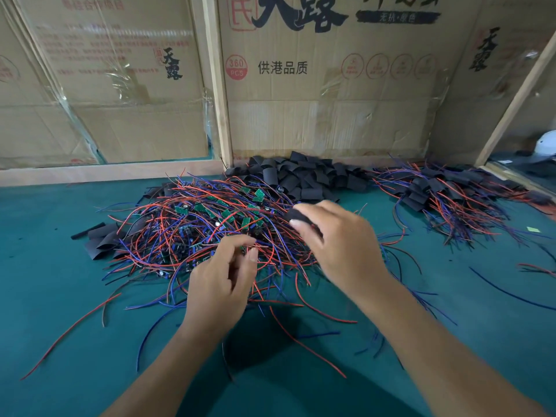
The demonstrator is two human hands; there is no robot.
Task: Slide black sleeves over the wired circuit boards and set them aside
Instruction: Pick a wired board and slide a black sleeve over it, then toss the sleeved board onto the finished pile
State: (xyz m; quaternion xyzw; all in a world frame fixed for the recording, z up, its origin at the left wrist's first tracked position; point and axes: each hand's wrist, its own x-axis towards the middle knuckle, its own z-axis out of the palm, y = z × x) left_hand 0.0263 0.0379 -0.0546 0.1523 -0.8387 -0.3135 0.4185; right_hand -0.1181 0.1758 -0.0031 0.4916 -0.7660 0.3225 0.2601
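black sleeve [296,216] above tangled wired boards [210,224]

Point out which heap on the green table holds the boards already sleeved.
The far-right heap of black-sleeved wired boards; the centre tangle of red and blue wires shows bare green boards.

Green table [45,296] — wired boards [210,218], sleeves [304,176]
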